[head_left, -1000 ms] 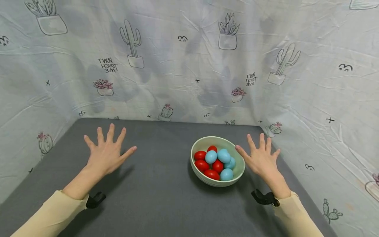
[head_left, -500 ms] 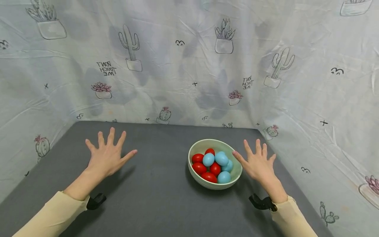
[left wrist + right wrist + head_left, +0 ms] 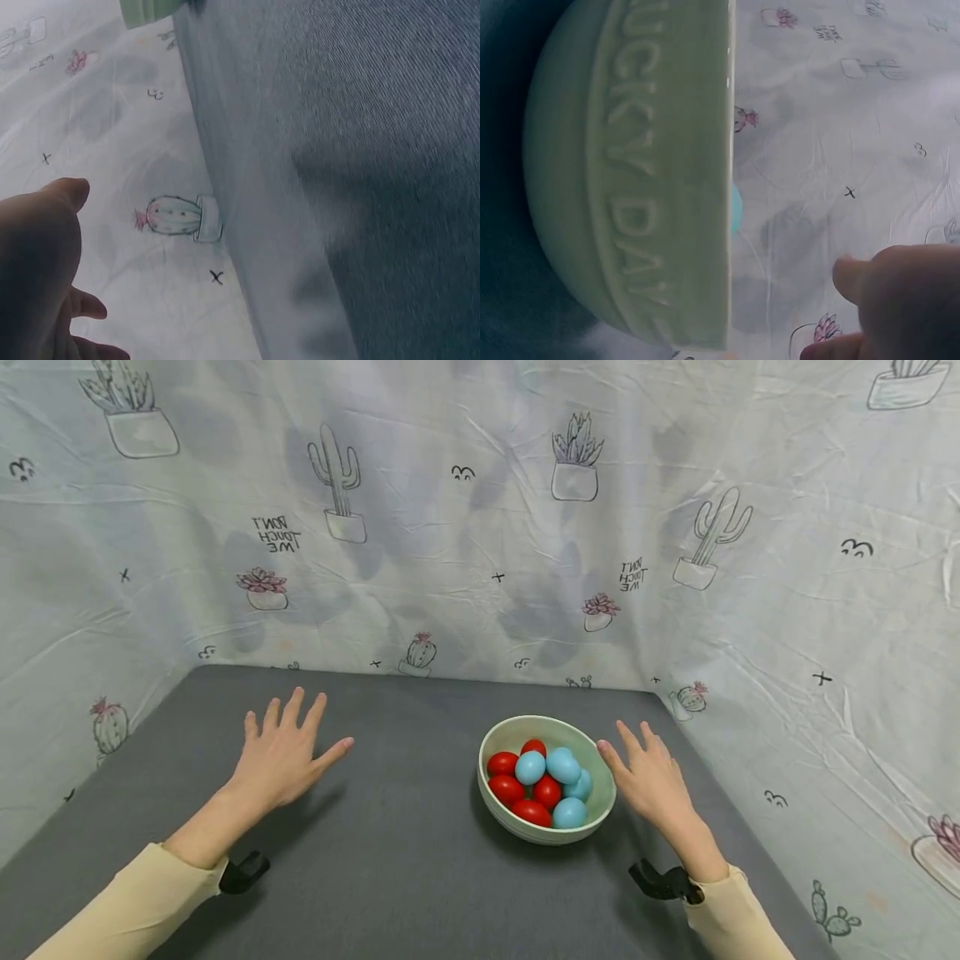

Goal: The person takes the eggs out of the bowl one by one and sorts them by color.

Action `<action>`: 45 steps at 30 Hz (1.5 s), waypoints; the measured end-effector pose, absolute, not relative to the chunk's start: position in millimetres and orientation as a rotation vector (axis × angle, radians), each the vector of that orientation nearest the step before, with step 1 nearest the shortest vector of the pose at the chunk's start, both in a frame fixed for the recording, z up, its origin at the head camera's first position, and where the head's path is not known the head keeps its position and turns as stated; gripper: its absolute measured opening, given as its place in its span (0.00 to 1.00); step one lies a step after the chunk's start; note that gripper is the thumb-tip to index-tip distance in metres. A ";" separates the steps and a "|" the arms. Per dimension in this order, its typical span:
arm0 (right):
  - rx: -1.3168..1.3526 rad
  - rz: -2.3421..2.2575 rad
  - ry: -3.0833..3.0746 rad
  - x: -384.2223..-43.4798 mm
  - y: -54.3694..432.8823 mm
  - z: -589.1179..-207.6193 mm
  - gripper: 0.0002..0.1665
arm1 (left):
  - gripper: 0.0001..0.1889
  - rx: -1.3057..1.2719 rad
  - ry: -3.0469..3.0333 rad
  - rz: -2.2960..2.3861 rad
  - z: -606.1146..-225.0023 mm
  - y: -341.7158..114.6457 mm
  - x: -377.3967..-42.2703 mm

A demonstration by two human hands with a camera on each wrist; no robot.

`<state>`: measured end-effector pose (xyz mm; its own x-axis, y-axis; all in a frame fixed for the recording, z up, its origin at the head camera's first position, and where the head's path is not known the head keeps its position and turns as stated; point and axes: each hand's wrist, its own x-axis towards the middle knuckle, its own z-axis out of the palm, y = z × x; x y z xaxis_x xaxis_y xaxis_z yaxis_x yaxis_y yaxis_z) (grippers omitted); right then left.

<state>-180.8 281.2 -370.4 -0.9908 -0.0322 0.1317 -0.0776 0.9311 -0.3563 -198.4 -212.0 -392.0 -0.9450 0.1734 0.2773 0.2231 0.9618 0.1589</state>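
Observation:
A pale green bowl (image 3: 495, 810) stands right of the middle of the grey table, holding several red eggs (image 3: 532, 812) and several light blue eggs (image 3: 569, 812). My right hand (image 3: 651, 781) hovers just right of the bowl, fingers extended and holding nothing. In the right wrist view the bowl's side (image 3: 667, 172) carries raised lettering, and the thumb is apart from it. Over the left part of the table my left hand (image 3: 277, 760) is held with fingers straight and thumb out, nothing in it. The left wrist view catches only the bowl's edge (image 3: 146, 10) at the top.
Grey cloth covers the table (image 3: 405, 877). White fabric (image 3: 435, 527) printed with cacti rises behind it and along both sides. A black band (image 3: 243, 872) is on the left wrist, another black band (image 3: 666, 882) on the right.
The fingers of both hands have drawn closer together from a wide spread. The head view has shifted slightly. The bowl and eggs keep their place on the table.

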 end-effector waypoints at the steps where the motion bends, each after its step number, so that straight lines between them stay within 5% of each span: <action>1: 0.109 0.601 -2.948 -180.5 281.4 -371.7 0.46 | 0.48 -0.313 -2.853 -0.315 -392.2 -210.3 -197.8; 18: 0.037 1.249 -2.751 -179.1 281.5 -393.4 0.23 | 0.40 -0.516 -2.825 -0.981 -406.7 -154.0 -195.2; 32: -0.009 1.573 -2.641 -183.6 287.0 -403.5 0.23 | 0.28 -0.716 -2.525 -1.401 -380.5 -65.2 -205.4; 45: -0.021 1.650 -2.643 -182.6 291.0 -404.1 0.24 | 0.32 -0.847 -2.605 -1.699 -394.2 17.1 -211.7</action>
<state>-182.6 291.0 -404.1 -0.9996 0.0247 0.0146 -0.0023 0.4390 -0.8985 -211.7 17.1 -394.2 -0.8589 0.4669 0.2102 0.3806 0.3074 0.8722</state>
